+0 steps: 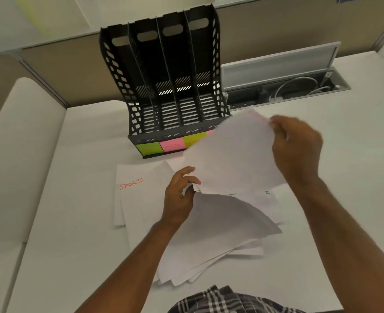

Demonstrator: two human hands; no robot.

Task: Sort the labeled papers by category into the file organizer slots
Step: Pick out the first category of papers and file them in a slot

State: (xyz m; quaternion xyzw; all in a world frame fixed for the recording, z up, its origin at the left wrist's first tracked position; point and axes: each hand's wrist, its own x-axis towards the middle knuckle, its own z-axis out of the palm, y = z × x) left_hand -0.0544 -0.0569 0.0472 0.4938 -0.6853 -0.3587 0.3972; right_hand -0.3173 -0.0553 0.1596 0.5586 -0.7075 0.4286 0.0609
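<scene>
White sheet (231,152) pinched by two hands, four-slot organizer (164,86)

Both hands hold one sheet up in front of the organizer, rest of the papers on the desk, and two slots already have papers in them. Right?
Not quite. The head view shows all four slots of the organizer empty. The rest stands: the left hand and right hand hold one sheet up in front of it, other papers on the desk.

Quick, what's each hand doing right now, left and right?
Left hand: pinches the near corner of the lifted sheet of paper.
Right hand: grips the same sheet's far edge, holding it up in front of the file organizer.
</scene>
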